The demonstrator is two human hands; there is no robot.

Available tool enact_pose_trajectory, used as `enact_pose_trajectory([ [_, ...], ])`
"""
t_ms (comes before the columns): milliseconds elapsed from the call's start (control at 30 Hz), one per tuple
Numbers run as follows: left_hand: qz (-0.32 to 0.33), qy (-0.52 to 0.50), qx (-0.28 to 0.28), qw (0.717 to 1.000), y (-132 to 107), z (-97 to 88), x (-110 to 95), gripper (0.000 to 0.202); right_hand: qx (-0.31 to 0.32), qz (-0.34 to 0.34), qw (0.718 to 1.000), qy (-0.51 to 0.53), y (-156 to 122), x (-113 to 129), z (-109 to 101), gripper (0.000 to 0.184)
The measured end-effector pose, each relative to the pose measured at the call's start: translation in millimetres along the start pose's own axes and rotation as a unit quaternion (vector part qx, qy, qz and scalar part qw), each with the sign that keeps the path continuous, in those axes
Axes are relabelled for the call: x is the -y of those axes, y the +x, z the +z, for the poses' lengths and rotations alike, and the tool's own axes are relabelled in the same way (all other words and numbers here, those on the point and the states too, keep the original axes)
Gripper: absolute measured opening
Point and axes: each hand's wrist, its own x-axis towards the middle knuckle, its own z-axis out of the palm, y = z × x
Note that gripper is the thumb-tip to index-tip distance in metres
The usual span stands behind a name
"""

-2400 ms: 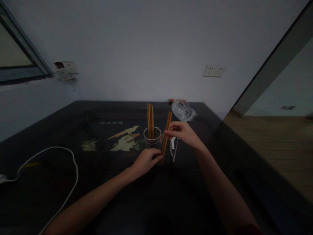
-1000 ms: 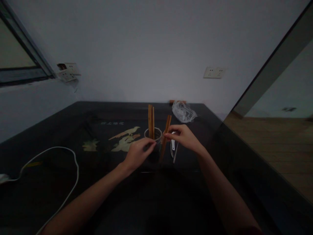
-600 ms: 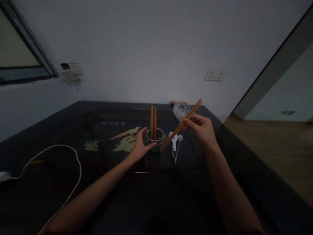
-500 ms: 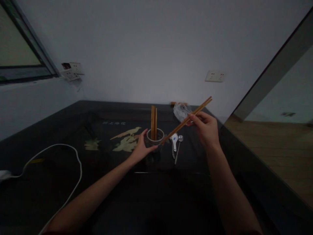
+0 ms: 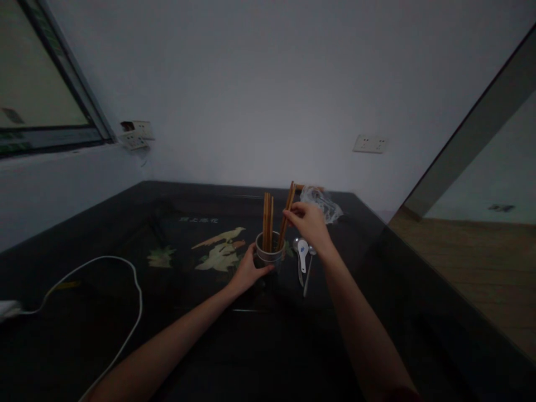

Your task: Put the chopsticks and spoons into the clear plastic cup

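My left hand (image 5: 250,270) is closed round the left and near side of a round cup (image 5: 271,257) standing on the dark table. Several wooden chopsticks (image 5: 267,220) stand upright inside it. With thumb and fingers, my right hand (image 5: 309,220) pinches a few more chopsticks (image 5: 288,209), which tilt slightly to the right. Their lower ends are inside the cup's right side, and the tips are hidden by its wall. Just right of the cup lie a white spoon (image 5: 303,258) with a blue mark and two metal spoons (image 5: 307,277).
A clear plastic bag (image 5: 321,202) lies at the table's back edge beside a brown stick-like thing (image 5: 310,187). A white cable (image 5: 140,296) curves across the left side. Wall sockets (image 5: 370,143) are above the table (image 5: 268,352).
My right hand has moved left and brought its chopsticks from a long slant to nearly upright, their lower ends now in the cup. My left hand stays on the cup. The view has shifted slightly.
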Motion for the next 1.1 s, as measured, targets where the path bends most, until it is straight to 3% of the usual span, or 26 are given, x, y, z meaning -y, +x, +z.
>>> enact_pose_trajectory([
  [267, 0.002, -0.019, 0.018, 1.000, -0.5, -0.4, -4.7, 0.066, 0.057, 0.072, 0.993, -0.072, 8.5, -25.7, 28.1, 0.015],
  [733, 0.010, 0.001, 0.016, 1.000, 1.0, -3.7, -3.6, 0.066, 0.100, 0.108, 0.989, 0.010, 23.7, -42.6, 40.7, 0.012],
  [1100, 0.008, -0.014, 0.019, 1.000, 3.1, -4.1, 5.7, 0.071, 0.114, 0.116, 0.986, 0.044, 26.9, -41.5, 43.7, 0.010],
])
